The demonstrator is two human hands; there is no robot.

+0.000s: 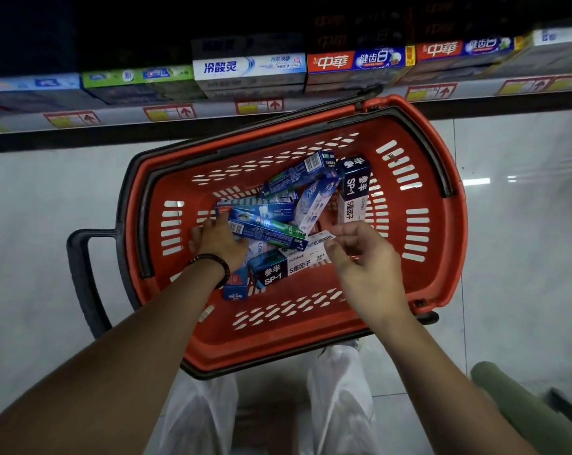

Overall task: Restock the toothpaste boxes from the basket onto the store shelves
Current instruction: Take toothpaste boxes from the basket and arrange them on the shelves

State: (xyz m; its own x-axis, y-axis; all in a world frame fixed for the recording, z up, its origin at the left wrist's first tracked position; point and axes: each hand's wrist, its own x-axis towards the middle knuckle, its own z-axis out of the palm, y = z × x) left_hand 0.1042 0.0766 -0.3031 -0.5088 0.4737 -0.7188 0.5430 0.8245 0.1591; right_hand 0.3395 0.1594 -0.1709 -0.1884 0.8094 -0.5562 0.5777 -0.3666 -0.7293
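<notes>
A pale tiled floor (48, 198) stretches out under both hands. Well beyond the fingertips runs the shelf (123, 118). Its front rail carries red price tags (260, 106) with upward arrows, and the print on them is too blurred to read. On the shelf, straight ahead of the left hand, sits a white and blue 冷酸灵 box (248, 66). Ahead of the right hand is a red and blue 中華 box (356, 60) marked 健齿白, with a second one further right. Off to the left is a green box (140, 75) whose logo I cannot read for certain.

The red basket (460, 244) sits on the floor around both hands, and its black pull handle (81, 274) sticks out to the left of the left wrist. The toothpaste boxes lie jumbled in the bottom of the basket.

The left hand (220, 243) is palm down with its fingers spread, resting on the pile. A blue and green DARLIE box (268, 229) lies just to its right, touching the thumb side. The right hand (363, 257) has its fingers curled, and its thumb and forefinger pinch the near end of the lying SP-1 box (287, 267). That box is navy and white and printed 参半, oralshark and 5重因子. Just beyond the right fingertips a standing SP-1 box (355, 188) leans on the basket wall. Between the hands and further out lie a white and blue box (314, 205) and a dark blue box (301, 174) showing a barcode.

A dark beaded bracelet (217, 262) circles the left wrist.
</notes>
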